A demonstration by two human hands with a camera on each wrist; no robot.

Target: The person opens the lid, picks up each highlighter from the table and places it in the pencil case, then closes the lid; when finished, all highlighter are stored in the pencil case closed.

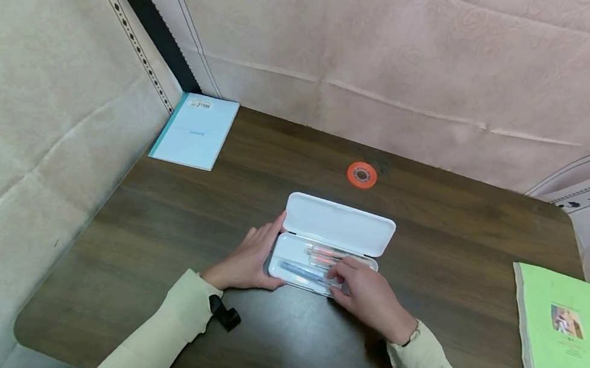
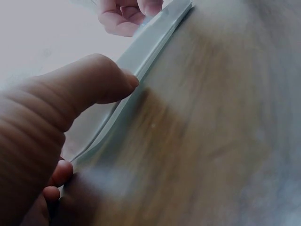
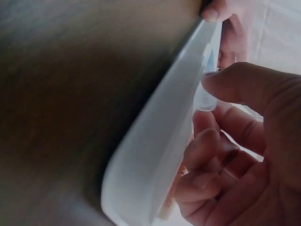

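A white pencil case lies on the table with its lid folded back. My left hand holds the case by its left end, thumb on the front rim and fingers along the far side. Inside, a blue see-through pen lies near the front wall. My right hand reaches into the right part of the case. Between its thumb and forefinger it pinches the clear end of the pen. Behind the blue pen lie clear pens with orange-red parts, partly hidden by the right hand.
An orange ring that looks like a tape roll lies behind the case. A light-blue notebook is at the back left corner. A green book lies at the right edge. Cloth hangs behind the brown table.
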